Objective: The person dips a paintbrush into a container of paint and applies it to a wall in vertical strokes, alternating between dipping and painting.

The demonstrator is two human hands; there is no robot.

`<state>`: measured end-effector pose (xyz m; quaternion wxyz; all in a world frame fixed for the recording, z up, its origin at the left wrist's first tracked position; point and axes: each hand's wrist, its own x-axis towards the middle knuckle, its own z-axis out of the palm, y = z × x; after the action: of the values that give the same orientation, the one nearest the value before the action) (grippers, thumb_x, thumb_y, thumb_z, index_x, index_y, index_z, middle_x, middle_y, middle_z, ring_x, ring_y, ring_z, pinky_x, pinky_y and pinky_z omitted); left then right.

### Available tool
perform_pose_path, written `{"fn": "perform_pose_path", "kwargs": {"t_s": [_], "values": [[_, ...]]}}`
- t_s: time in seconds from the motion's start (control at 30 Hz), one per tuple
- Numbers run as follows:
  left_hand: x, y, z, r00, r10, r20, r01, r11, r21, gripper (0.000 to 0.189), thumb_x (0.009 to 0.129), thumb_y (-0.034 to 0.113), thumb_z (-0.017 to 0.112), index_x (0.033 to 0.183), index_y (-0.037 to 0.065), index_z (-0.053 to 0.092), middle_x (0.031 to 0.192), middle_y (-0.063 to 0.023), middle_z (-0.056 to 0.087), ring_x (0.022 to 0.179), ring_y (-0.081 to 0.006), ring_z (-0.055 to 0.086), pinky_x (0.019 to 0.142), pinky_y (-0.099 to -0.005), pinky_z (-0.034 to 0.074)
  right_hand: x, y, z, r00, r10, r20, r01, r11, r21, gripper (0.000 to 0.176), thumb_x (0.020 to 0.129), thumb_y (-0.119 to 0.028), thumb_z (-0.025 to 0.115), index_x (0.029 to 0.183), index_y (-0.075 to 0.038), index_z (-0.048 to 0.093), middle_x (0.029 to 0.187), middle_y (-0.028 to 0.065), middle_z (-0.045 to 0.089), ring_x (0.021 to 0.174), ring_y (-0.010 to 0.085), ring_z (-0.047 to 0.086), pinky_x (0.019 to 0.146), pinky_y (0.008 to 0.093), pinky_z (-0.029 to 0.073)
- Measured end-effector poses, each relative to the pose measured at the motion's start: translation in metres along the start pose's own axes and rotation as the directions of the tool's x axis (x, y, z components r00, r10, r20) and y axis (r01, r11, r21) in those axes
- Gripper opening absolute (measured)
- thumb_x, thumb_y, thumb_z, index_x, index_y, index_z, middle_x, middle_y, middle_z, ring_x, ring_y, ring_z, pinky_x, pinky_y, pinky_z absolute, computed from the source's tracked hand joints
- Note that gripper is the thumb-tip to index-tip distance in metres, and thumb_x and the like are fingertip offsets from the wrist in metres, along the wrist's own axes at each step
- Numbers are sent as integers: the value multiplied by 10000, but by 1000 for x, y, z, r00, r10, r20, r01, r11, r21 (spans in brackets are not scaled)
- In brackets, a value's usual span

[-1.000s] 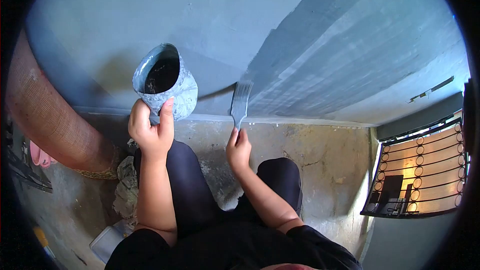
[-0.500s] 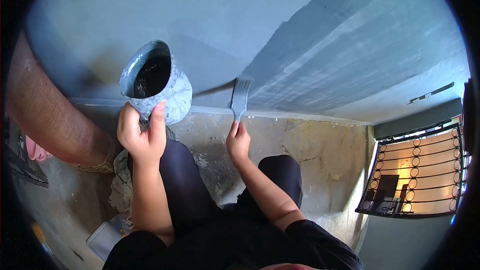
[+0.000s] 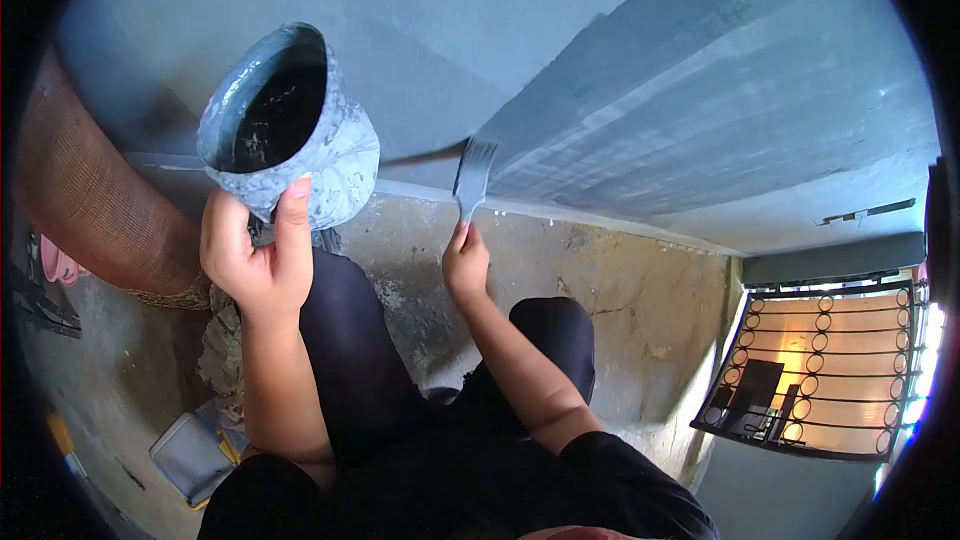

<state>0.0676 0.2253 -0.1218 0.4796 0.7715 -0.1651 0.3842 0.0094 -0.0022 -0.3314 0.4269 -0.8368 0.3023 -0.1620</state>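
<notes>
My left hand [image 3: 262,255] grips the lower rim of a paint-smeared container [image 3: 345,155], its thumb on the outside. The container is tilted, and its wide mouth shows dark paint [image 3: 285,115] inside. In my right hand [image 3: 466,262] is a paintbrush [image 3: 473,175], held by its handle with the bristles pointing up. Its bristle tips meet the grey wall [image 3: 420,30] near the base, at the lower end of a darker wet paint band [image 3: 600,55]. The fingers behind the container are partly hidden.
At the left stands a large rolled woven mat [image 3: 110,200]. Behind my left arm lie a crumpled cloth [image 3: 222,355] and a grey plastic tray [image 3: 185,455]. A barred window [image 3: 815,370] is at the right. Stained concrete floor [image 3: 640,340] runs along the wall.
The container has come closer to the camera and moved up and left with my left hand. The brush sits slightly higher and left in view, still at the wall's base. The view has shifted a little.
</notes>
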Motion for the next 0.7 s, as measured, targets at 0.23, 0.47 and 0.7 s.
{"fn": "perform_pose_path", "kwargs": {"t_s": [0.23, 0.47, 0.7], "values": [[10, 4, 13, 998, 54, 10, -54, 998, 26, 164, 919, 109, 736, 967, -34, 670, 904, -112, 688, 822, -185, 643, 764, -309, 485, -48, -5, -9, 993, 78, 91, -87, 991, 104, 417, 1080, -345, 445, 888, 12, 543, 702, 221, 551, 617, 319, 553, 618, 420, 446], [6, -9, 26, 1000, -16, -8, 16, 999, 37, 169, 879, 130, 777, 937, -1, 687, 865, -115, 700, 761, -257, 663, 708, -332, 492, -47, 5, 4, 999, 10, 34, -16, 986, 164, 354, 1077, -296, 450, 869, -10, 471, 670, 244, 564, 650, 484, 571, 567, 486, 430], [9, -1, 14, 1000, 7, 16, -8, 998, 62, 152, 935, 107, 730, 970, -31, 676, 907, -86, 702, 830, -150, 638, 767, -293, 486, -24, -5, 0, 999, -35, -4, 35, 977, 209, 332, 1076, -300, 443, 903, -17, 454, 685, 250, 567, 635, 483, 567, 579, 499, 437]]}}
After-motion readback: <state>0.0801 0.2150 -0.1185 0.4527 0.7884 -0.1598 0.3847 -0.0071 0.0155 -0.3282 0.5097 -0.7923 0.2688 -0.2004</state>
